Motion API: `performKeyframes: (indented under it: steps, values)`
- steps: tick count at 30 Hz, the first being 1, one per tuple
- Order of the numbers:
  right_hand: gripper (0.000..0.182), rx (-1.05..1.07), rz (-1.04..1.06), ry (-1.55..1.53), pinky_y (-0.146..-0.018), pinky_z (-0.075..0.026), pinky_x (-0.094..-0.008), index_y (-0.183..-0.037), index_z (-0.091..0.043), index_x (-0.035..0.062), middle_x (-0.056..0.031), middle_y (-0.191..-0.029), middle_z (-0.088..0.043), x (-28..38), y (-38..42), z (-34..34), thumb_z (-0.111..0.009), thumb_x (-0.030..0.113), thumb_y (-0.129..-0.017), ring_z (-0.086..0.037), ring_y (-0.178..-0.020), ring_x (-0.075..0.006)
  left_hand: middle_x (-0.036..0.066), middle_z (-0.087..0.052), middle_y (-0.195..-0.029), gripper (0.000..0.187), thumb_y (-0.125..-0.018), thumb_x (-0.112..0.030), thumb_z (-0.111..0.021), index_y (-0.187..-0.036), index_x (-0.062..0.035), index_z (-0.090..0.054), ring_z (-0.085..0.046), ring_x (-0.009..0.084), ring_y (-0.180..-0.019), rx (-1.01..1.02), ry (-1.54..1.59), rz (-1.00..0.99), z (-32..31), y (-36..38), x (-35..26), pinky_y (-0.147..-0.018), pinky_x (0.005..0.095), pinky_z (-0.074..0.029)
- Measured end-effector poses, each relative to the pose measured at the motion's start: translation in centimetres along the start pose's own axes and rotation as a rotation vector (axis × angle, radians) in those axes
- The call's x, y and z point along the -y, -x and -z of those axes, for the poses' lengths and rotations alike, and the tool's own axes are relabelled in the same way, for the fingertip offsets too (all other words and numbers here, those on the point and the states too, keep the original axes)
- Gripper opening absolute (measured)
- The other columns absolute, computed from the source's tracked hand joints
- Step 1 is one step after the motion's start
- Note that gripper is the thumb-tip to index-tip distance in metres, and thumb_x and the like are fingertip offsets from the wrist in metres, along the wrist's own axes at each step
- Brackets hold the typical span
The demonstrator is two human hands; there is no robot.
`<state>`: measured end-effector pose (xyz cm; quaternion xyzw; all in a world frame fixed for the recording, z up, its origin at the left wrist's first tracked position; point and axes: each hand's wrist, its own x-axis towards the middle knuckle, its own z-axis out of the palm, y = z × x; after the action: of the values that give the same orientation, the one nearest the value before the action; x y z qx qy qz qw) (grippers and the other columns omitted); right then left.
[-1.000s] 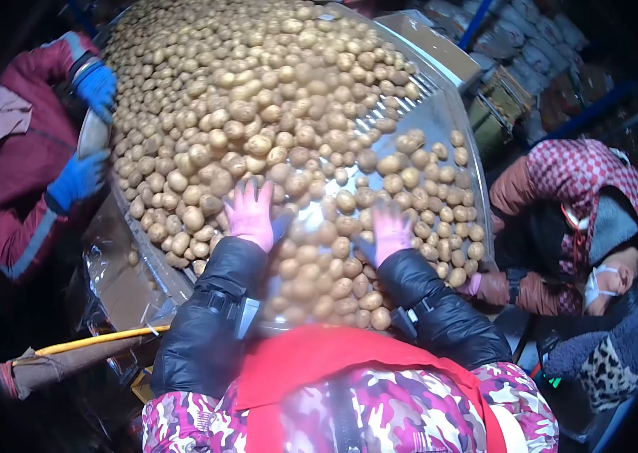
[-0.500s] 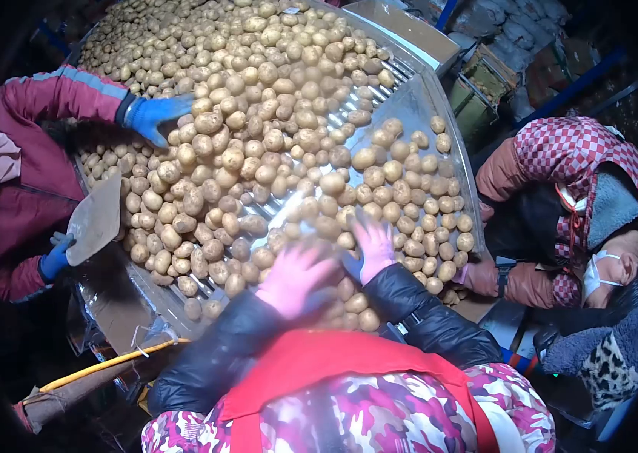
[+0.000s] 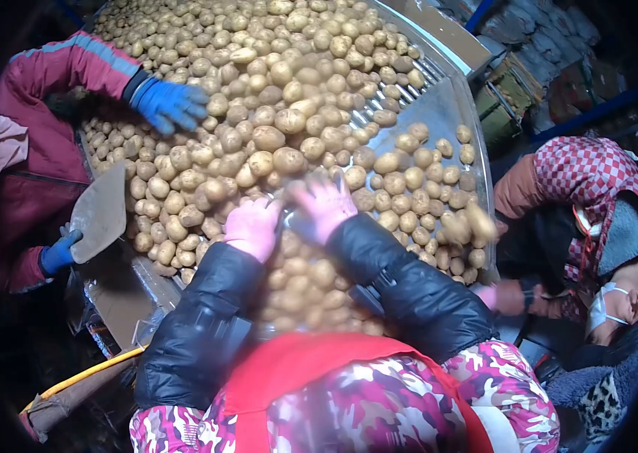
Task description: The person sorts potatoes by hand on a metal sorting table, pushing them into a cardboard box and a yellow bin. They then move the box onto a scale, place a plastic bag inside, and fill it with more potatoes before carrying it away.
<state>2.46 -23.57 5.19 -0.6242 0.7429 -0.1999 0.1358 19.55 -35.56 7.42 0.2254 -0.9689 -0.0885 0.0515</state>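
Observation:
Both my hands wear pink gloves and are among a great heap of potatoes (image 3: pixel 281 140) on a sorting table. My left hand (image 3: pixel 252 225) lies against the potatoes left of centre, its fingers stretched out with nothing gripped. Close by on the right is my right hand (image 3: pixel 324 205), fingers apart and slightly smeared by motion, touching potatoes at the edge of the heap. Between my forearms lies a blurred mass of loose potatoes (image 3: pixel 307 291) near my red apron (image 3: pixel 319 362).
At the left, a co-worker's blue-gloved hand (image 3: pixel 169 104) rests on the heap; the other holds a flat scoop-like plate (image 3: pixel 101 211). A masked person (image 3: pixel 598 204) leans in at the right. The table has metal slats (image 3: pixel 417 83) and a raised rim (image 3: pixel 477 143).
My left hand has moved up and left, my right hand up and left, and potatoes now fill the space between my forearms. The view has shifted slightly. Blurred potatoes appear near the right rim.

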Motion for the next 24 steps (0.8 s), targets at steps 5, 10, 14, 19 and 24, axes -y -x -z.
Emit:
performKeyframes:
  steps: [5,10,14,19,24]
  values:
    - [0.057,0.031,0.098,0.065,-0.116,-0.027,-0.0708,-0.142,-0.055,0.017,-0.0176,-0.153,-0.049,0.0,8.3,0.2,-0.068,0.034,-0.089,-0.043,-0.143,-0.0405,0.012,-0.066,-0.108,0.028,-0.095,-0.014,-0.053,-0.12,-0.0064,-0.065,-0.069,0.0289,-0.091,-0.01,-0.172,0.151,-2.7,-0.7,-2.5,-0.078,0.0459,-0.056]
    - [0.05,0.075,0.061,-0.017,-0.115,-0.029,-0.0681,-0.136,-0.061,0.0142,-0.0134,-0.147,-0.056,-0.8,10.4,3.1,-0.069,0.032,-0.089,-0.049,-0.138,-0.0377,0.015,-0.062,-0.117,0.03,-0.097,-0.015,-0.054,-0.125,-0.0062,-0.058,-0.071,0.0321,-0.09,0.062,-0.199,0.263,-2.9,-2.2,-2.7,-0.078,0.0479,-0.058]
    - [0.044,-0.091,0.036,0.009,-0.112,-0.036,-0.0622,-0.129,-0.064,0.0124,-0.0124,-0.136,-0.063,-1.7,7.0,5.3,-0.069,0.029,-0.088,-0.057,-0.128,-0.0337,0.023,-0.062,-0.12,0.021,-0.098,-0.016,-0.054,-0.117,-0.0054,-0.056,-0.07,0.041,-0.104,0.275,-0.063,0.402,-0.8,-4.3,-2.7,-0.086,0.0538,-0.056]
    - [0.039,-0.206,0.17,0.191,-0.115,-0.034,-0.0636,-0.125,-0.064,0.0132,-0.0101,-0.14,-0.058,-0.7,-2.0,3.1,-0.067,0.025,-0.088,-0.052,-0.134,-0.0326,0.02,-0.061,-0.118,0.02,-0.1,-0.017,-0.055,-0.117,-0.0076,-0.057,-0.07,0.0372,-0.105,0.284,-0.065,0.43,-0.2,-4.8,-2.9,-0.084,0.0512,-0.058]
    - [0.048,-0.041,0.021,0.423,-0.12,-0.027,-0.067,-0.141,-0.058,0.024,-0.0088,-0.153,-0.05,-4.1,-7.5,3.0,-0.063,0.026,-0.093,-0.043,-0.145,-0.0335,0.018,-0.06,-0.117,0.021,-0.099,-0.018,-0.054,-0.118,-0.009,-0.057,-0.07,0.0377,-0.104,0.255,-0.044,0.468,-1.2,-4.6,-2.4,-0.085,0.0526,-0.056]
